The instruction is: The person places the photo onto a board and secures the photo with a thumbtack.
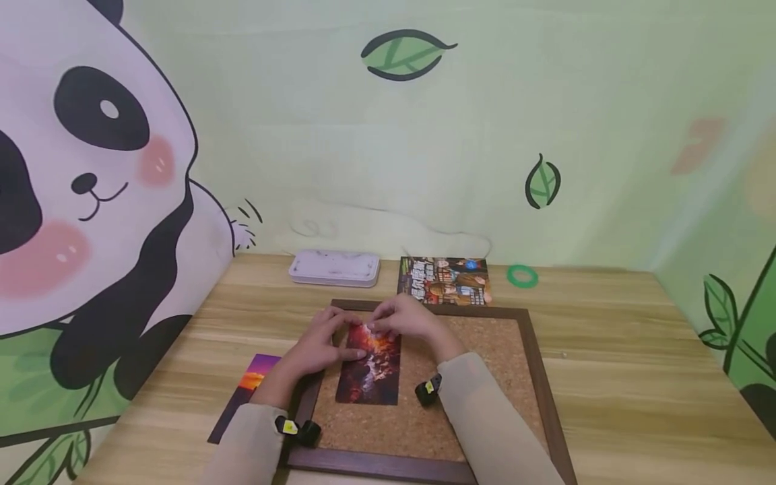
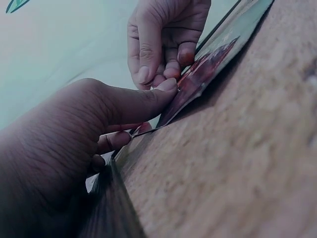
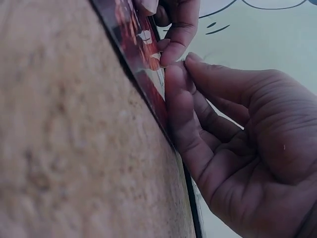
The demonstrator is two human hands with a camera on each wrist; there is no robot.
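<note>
A photo card (image 1: pixel 367 384) with red, orange and dark clouds lies on a cork board (image 1: pixel 485 350) with a dark wooden frame. My left hand (image 1: pixel 315 340) is spread over the card's left side, thumb on its face and forefinger stretched toward the top edge. In the left wrist view one edge of the card (image 2: pixel 205 69) stands slightly off the cork. At the card's top edge, my right hand (image 1: pixel 407 315) has curled fingers, thumb and forefinger tips brought together around something small. The fingertips hide most of it, and I cannot tell its kind.
A purple-orange sunset photo (image 1: pixel 248 384) lies left of the board, partly under the left forearm. Behind the board are a pale case (image 1: pixel 335 268) and a colourful printed card (image 1: pixel 445 279), with a green ring (image 1: pixel 522 276) farther right. A tiny clear object (image 1: pixel 564 354) lies on the table.
</note>
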